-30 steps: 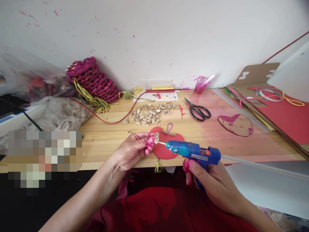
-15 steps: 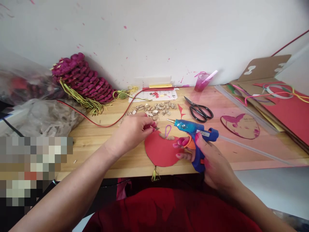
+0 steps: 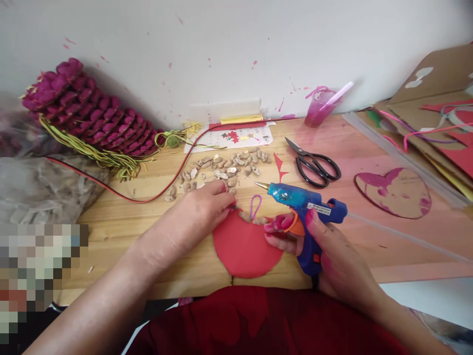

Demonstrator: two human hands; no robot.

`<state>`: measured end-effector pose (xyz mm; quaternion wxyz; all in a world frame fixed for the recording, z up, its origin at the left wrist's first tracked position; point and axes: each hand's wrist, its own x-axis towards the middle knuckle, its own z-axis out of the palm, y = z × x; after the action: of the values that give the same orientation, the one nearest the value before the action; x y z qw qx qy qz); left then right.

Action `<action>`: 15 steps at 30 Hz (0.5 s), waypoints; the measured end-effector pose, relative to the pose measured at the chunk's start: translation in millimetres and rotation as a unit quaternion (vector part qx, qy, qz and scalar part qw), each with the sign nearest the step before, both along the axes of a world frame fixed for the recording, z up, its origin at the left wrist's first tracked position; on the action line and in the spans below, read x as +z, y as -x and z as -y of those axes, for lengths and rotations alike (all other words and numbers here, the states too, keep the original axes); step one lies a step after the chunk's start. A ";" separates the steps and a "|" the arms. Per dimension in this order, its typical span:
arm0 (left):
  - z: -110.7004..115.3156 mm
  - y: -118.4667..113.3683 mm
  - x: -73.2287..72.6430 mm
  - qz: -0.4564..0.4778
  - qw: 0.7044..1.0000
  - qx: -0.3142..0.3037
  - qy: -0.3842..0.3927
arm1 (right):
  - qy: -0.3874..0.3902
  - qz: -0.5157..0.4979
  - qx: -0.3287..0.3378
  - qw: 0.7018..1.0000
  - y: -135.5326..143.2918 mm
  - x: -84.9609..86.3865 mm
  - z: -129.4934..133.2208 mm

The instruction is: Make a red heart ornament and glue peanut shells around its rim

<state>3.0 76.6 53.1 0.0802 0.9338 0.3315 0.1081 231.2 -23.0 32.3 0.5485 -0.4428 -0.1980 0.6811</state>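
Red cutout (image 3: 247,249) on wooden table (image 3: 129,217) — spattered wall (image 3: 221,69)

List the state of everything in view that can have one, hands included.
Red cutout: flat, shells along its top edge
Left hand: at cutout's upper left, grasp hidden
Right hand: closed around glue gun
Glue gun: held, pointing left
Loose shells: scattered
Scissors: lying, blades closed
Cup: standing, stick leaning in it
Cardboard heart: flat, paint-smeared
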 end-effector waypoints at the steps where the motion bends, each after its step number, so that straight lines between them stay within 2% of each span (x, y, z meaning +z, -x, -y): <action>1: 0.7 0.3 0.0 -0.002 1.000 -0.003 0.000 | -0.003 0.002 0.006 1.000 -0.7 -0.7 -0.2; 9: 4.6 2.4 -2.2 -0.015 1.000 -0.015 0.007 | -0.001 0.034 0.022 0.999 -3.6 -7.4 0.1; 15: 6.6 0.9 1.4 -0.031 0.999 -0.010 0.023 | 0.015 0.043 0.038 0.998 -3.6 -8.8 1.5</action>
<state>2.1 70.0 54.5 0.0925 0.9378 0.3271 0.0708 234.8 -24.4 23.5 0.5067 -0.4718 -0.2276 0.6847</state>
